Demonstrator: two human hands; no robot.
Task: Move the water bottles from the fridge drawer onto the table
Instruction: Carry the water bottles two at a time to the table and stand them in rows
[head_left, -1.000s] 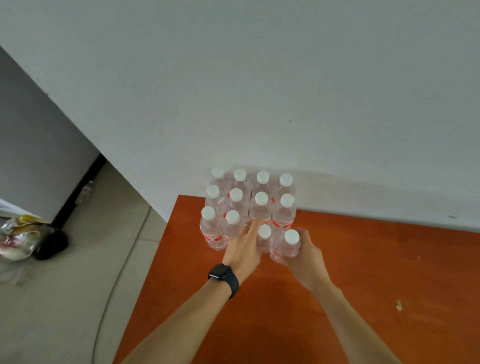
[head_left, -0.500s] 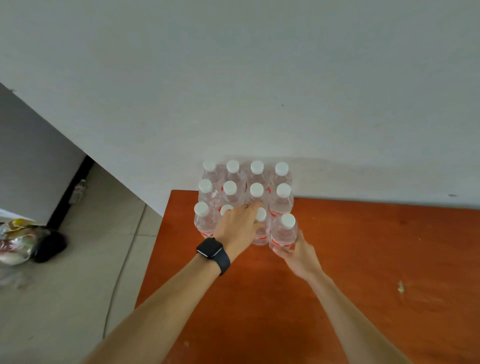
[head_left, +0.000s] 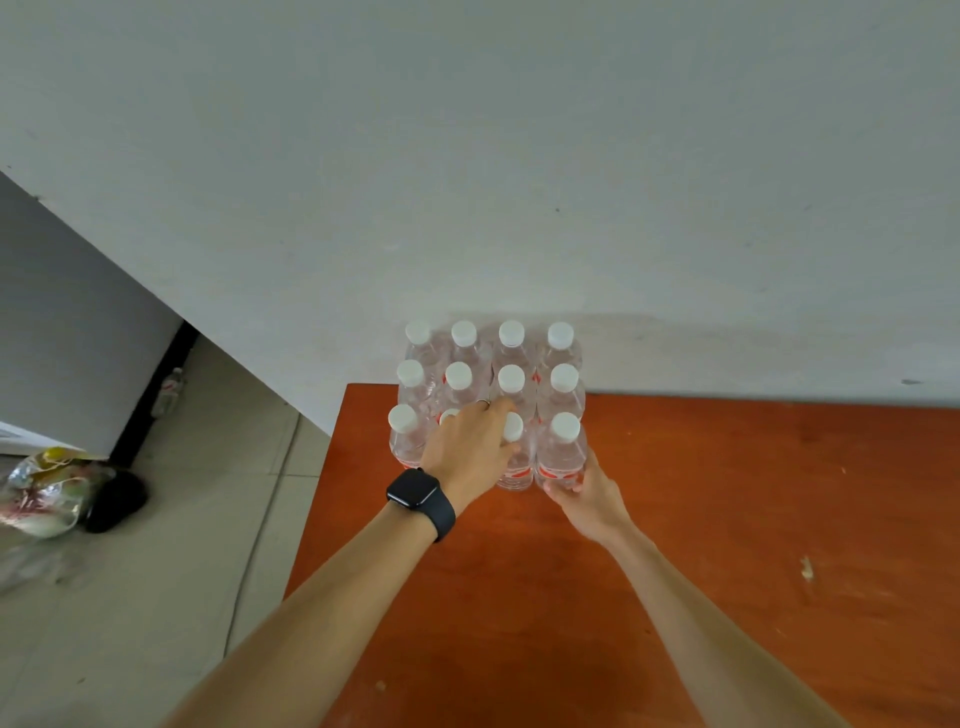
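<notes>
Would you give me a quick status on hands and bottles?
Left hand atop front row, grip unclear. Right hand grips corner bottle. Twelve bottles upright on table. Nothing obstructing.

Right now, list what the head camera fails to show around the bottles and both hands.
All head view.
1. Second front-row bottle: covered by the left hand; its grip cannot be told.
2. Right hand: fingertips hidden behind the front right bottle.
3. Fridge drawer: outside the frame.
4. Floor bag: blurred, cut by the left edge.
5. Bottle labels: too small to read.
</notes>
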